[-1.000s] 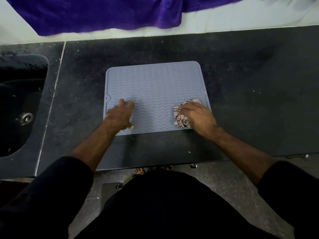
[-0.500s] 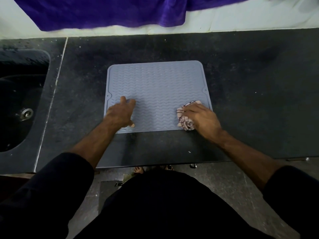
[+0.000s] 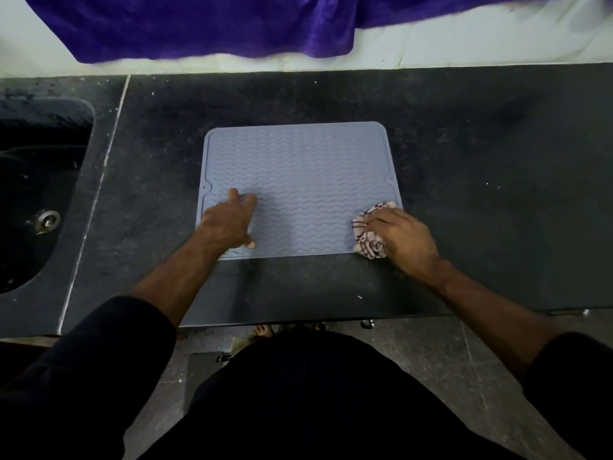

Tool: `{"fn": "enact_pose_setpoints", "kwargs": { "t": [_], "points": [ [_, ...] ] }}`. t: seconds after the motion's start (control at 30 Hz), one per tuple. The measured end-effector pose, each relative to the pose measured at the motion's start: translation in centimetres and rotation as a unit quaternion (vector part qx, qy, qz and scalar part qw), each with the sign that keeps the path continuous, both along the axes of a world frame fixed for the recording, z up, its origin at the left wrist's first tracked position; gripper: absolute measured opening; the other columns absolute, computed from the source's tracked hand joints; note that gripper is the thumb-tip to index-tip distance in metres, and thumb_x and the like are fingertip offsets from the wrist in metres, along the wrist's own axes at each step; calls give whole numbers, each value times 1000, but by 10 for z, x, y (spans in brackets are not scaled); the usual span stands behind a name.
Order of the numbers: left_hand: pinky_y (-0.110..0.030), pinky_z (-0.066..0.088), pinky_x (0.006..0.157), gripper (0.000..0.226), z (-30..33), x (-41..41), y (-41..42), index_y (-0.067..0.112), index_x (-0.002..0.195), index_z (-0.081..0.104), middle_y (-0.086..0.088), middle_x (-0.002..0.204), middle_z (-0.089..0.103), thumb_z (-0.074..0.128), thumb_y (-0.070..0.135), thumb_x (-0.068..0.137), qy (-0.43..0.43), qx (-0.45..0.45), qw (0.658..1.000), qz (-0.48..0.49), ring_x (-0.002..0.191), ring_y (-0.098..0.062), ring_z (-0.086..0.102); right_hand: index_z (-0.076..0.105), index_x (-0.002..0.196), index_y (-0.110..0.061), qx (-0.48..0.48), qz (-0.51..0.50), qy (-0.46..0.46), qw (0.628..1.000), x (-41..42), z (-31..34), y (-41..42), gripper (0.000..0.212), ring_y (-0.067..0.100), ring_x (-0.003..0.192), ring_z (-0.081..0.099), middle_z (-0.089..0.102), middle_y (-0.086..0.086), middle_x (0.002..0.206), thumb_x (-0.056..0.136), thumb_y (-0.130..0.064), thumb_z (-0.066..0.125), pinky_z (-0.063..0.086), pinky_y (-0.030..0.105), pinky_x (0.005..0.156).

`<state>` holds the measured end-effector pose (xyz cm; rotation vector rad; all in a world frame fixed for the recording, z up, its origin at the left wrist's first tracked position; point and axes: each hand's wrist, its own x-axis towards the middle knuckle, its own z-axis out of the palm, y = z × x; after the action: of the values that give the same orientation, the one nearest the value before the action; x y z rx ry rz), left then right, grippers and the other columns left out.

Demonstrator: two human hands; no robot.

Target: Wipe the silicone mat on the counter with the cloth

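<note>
A grey-blue silicone mat (image 3: 298, 167) with a wavy ribbed surface lies flat on the dark counter (image 3: 481, 161). My left hand (image 3: 229, 224) presses down on the mat's near left corner with fingers spread. My right hand (image 3: 406, 239) grips a crumpled pale cloth (image 3: 366, 230) with dark stripes at the mat's near right corner, right at the mat's edge. Part of the cloth is hidden under my fingers.
A dark sink (image 3: 36, 194) with a metal drain (image 3: 48, 220) is sunk into the counter at the left. A purple cloth (image 3: 215, 24) hangs over the white wall at the back. The counter's front edge runs just before my body.
My right hand has slid the cloth to the right, from inside the mat's near right area out to its right edge. My left hand has stayed put.
</note>
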<state>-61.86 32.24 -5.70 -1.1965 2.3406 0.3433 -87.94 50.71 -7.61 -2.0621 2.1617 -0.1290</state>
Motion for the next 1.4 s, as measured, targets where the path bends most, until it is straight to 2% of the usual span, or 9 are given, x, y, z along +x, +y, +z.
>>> {"fn": "enact_pose_setpoints", "kwargs": {
  "t": [0.1, 0.27, 0.47, 0.6, 0.7, 0.97, 1.07, 1.2, 1.4],
  "points": [
    [-51, 49, 97, 84, -1, 0, 0, 14, 140, 31, -18, 145, 30, 82, 28, 75, 0, -1, 1000, -1, 119, -38, 52, 65, 114, -6, -16, -20, -23, 999, 3, 3, -4, 42, 32, 114, 55, 62, 11, 123, 74, 4, 61, 46, 38, 96],
    [-50, 48, 96, 86, 1, -2, -2, 14, 139, 30, -19, 144, 30, 83, 28, 73, 2, -2, 1000, -5, 117, -38, 53, 63, 118, -9, 11, 35, -12, 999, 23, 2, -5, 45, 30, 123, 49, 58, 10, 130, 77, 6, 58, 42, 40, 102],
    [-51, 50, 94, 83, -1, 0, -1, 13, 136, 32, -19, 141, 32, 84, 27, 73, 6, -5, 1000, -2, 113, -37, 55, 61, 119, -11, 24, -46, -31, 998, 3, 5, -1, 40, 28, 119, 50, 59, 8, 127, 80, -5, 63, 44, 37, 97],
    [-51, 50, 93, 83, -1, -4, -2, 13, 135, 33, -19, 140, 33, 84, 28, 71, -3, -8, 1000, -5, 111, -38, 56, 61, 122, -9, 7, 28, -93, 995, 43, 7, -30, 45, 31, 125, 47, 56, 11, 133, 78, 1, 59, 40, 41, 103],
    [-49, 50, 92, 84, -1, -2, -3, 14, 135, 33, -19, 140, 33, 84, 30, 71, -2, -13, 1000, -9, 113, -38, 55, 56, 129, -14, 29, 59, -66, 996, 61, 0, -36, 47, 27, 132, 39, 49, 7, 141, 85, 0, 51, 32, 40, 109],
    [-49, 51, 90, 81, 0, 1, -2, 14, 134, 33, -17, 139, 32, 83, 31, 73, -6, -17, 1000, -5, 111, -37, 55, 58, 126, -15, 43, -27, -52, 997, 35, 6, -35, 47, 26, 124, 46, 56, 6, 133, 80, -5, 64, 40, 38, 104],
    [-47, 50, 89, 81, 1, -1, -3, 13, 133, 33, -17, 137, 32, 83, 32, 72, -12, -16, 1000, -9, 110, -37, 55, 58, 127, -16, 21, 4, -96, 995, 62, 6, -49, 49, 27, 127, 44, 54, 7, 135, 80, -4, 63, 37, 38, 105],
    [-48, 50, 92, 85, 2, -2, -3, 14, 135, 31, -17, 139, 31, 84, 33, 72, -15, -14, 1000, -12, 113, -37, 54, 56, 129, -14, 21, 76, -55, 995, 84, -4, -55, 46, 27, 131, 41, 50, 6, 140, 86, 0, 49, 30, 35, 108],
    [-49, 51, 91, 81, 1, 2, -4, 13, 133, 32, -17, 137, 33, 82, 34, 73, -6, -13, 1000, -15, 111, -37, 55, 56, 129, -15, 53, -18, -27, 998, 38, 1, -35, 49, 25, 129, 44, 53, 6, 137, 81, -7, 64, 37, 40, 108]
  ]
}}
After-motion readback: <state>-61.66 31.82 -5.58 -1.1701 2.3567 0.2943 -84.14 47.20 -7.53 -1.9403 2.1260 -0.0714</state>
